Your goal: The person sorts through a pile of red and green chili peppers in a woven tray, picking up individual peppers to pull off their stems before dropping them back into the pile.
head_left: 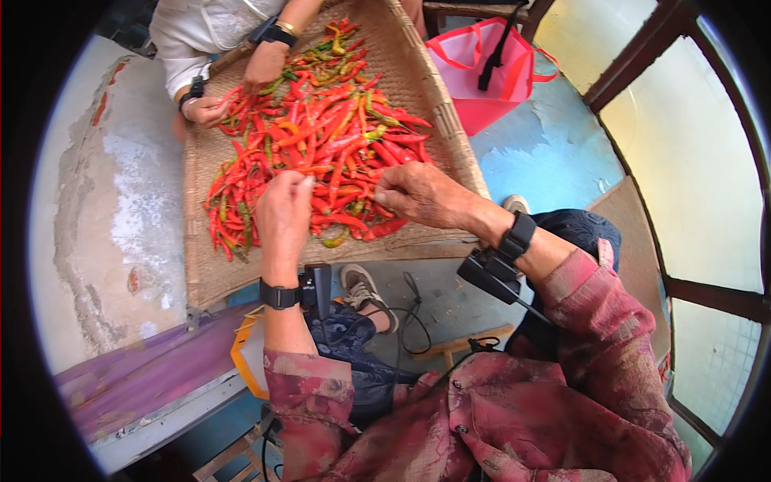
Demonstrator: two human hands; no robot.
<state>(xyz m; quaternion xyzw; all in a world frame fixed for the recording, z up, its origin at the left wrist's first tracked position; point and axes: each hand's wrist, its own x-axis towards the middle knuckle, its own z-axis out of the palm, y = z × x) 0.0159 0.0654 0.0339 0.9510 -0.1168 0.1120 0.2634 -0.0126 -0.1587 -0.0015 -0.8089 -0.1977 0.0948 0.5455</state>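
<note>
A heap of chili peppers [321,136], mostly red with some green, orange and yellow ones, lies in a woven bamboo tray [438,88]. Over the near left of the heap, my left hand [283,210] is closed, thumb and fingers pinched together. Close to its fingertips is an orange-red chili [315,169]. My right hand [422,194] hovers at the near right of the heap, fingers curled in. Whatever either hand may hold is hidden. Each wrist wears a black strap with a small black device.
Across the tray, a co-worker's hands [210,111] reach into the chilies. A pink bag [491,72] stands beyond the tray's right side. A worn, peeling ledge [120,201] runs along the left. Loose black cable [414,313] and a wooden stool [466,341] are below, near my legs.
</note>
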